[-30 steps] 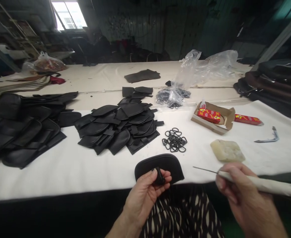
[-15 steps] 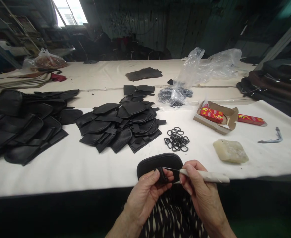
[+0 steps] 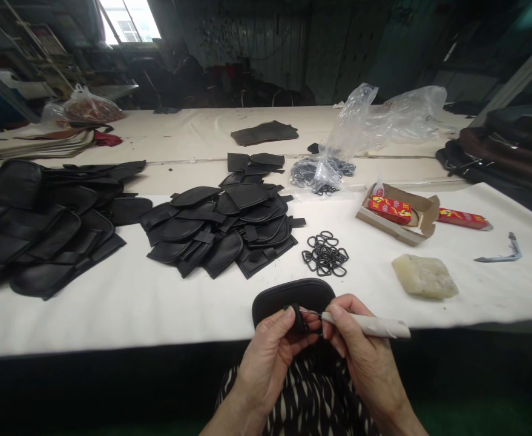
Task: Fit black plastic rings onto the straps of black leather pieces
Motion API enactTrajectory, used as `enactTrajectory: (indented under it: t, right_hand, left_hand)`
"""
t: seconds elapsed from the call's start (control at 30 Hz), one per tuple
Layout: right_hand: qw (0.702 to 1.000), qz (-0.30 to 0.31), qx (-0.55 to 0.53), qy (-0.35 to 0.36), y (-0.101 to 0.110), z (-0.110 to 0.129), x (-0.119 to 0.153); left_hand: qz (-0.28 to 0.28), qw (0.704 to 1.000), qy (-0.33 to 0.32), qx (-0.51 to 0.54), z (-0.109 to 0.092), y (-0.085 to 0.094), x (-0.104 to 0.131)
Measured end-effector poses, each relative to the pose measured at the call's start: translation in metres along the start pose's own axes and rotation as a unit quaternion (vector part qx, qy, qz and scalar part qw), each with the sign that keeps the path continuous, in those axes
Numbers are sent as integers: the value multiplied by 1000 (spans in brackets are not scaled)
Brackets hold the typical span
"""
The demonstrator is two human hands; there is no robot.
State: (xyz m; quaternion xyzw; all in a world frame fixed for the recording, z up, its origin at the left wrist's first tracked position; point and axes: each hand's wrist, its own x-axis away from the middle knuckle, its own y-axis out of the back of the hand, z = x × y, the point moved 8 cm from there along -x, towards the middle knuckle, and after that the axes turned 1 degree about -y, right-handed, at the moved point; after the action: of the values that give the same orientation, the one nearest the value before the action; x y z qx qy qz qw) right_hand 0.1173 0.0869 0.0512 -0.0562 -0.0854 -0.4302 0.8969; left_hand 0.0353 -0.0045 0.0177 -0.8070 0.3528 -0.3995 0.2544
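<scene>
Left hand (image 3: 270,351): grasping a folded black tab (image 3: 298,320), pinched between thumb and curled fingers. Right hand (image 3: 361,345): grasping a pale-handled tool (image 3: 374,325), thumb along the handle; its thin metal shaft points leftward and meets the tab (whether the tip goes into the fold, I cannot tell). The two hands are close together at the near edge of the desk (image 3: 157,318).

Position of work: the tab sits at the left hand's fingertips, just left of the right hand. One black rounded panel (image 3: 275,298) lies directly behind both hands, its upper edge curved, its lower part hidden by them. Whether tab and panel are joined is also hidden.

Counts:
- Panel at the hands: 1. Tab: 1. Tool: 1.
- Heaps of black pieces: 2, a middle heap (image 3: 229,227) and a left heap (image 3: 43,236); the pieces overlap too much for an exact figure.
- Black rings (image 3: 327,254): one cluster, more than ten, tangled, beyond the panel and right of the middle heap.
- Yellowish block (image 3: 424,277): 1, beyond the right hand, well apart from it.
- Cardboard box (image 3: 386,229): 1.
- Red packets: 2, one inside the box (image 3: 390,210), one just right of it (image 3: 465,218).
- Grey-blue angled tool (image 3: 502,257): 1, at far right.
</scene>
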Motion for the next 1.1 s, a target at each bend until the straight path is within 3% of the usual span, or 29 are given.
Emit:
enactTrajectory:
  t: [0.13,0.37,0.5,0.6,0.73,0.83,0.9,1.0,1.1]
  right_hand:
    - [995,34,88,29,2,13,1]
    - [952,191,188,149,-14,33,8]
    - [934,197,242,175,-16,41,15]
    - [944,177,195,200,-9,54,22]
    - [962,58,151,218,14,66,25]
    - [964,-23,145,223,24,61,27]
    - [962,-27,138,234,19,52,29]
    - [937,-38,170,304,6,45,34]
    - [870,-66,273,405,-8,47,36]
  left_hand:
    - [-23,999,-27,-3,1,0,0]
    - [-58,997,-38,15,4,4,0]
    - [-73,996,-35,31,4,6,-2]
    - [-93,994,-26,46,4,8,-4]
    - [-94,994,-26,47,3,9,-4]
    - [-86,995,-34,33,3,8,-3]
    - [-78,996,-35,28,3,7,-2]
    - [-63,997,-40,34,2,6,-1]
    - [-56,996,-49,49,3,6,-1]
